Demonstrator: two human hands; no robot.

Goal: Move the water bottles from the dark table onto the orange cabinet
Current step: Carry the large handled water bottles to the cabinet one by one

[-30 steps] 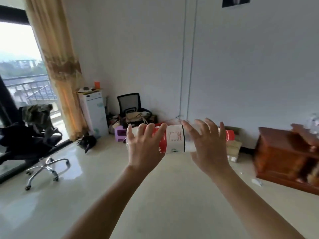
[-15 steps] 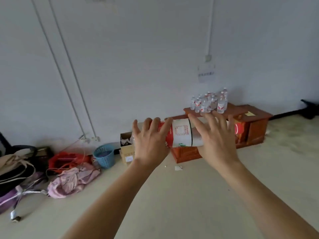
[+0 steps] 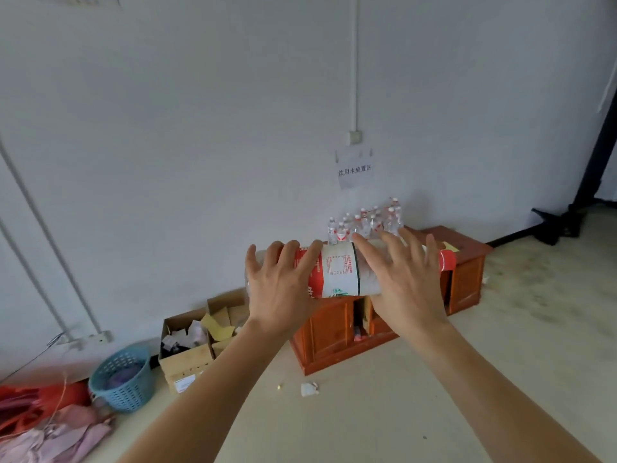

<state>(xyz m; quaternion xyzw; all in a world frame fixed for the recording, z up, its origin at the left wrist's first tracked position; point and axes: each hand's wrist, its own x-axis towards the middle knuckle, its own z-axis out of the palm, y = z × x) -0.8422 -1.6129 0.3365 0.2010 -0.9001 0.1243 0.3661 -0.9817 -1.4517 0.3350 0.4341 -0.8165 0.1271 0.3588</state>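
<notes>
I hold a clear water bottle (image 3: 339,270) with a red and white label and a red cap sideways in front of me. My left hand (image 3: 280,289) grips its base end and my right hand (image 3: 400,279) wraps its neck end. Behind it stands the low orange cabinet (image 3: 330,329) against the white wall. Several small water bottles (image 3: 365,222) stand in a cluster on the cabinet's top. The dark table is out of view.
Open cardboard boxes (image 3: 197,345) with scraps and a blue plastic basket (image 3: 122,379) sit on the floor left of the cabinet. Pink and red cloth (image 3: 50,432) lies at the lower left. Crumpled paper (image 3: 309,388) lies before the cabinet. A paper sign (image 3: 354,170) hangs above it.
The view has swung right from the window side of the room to the cabinet, which now looks larger and nearer. Both hands keep the same hold on the bottle.
</notes>
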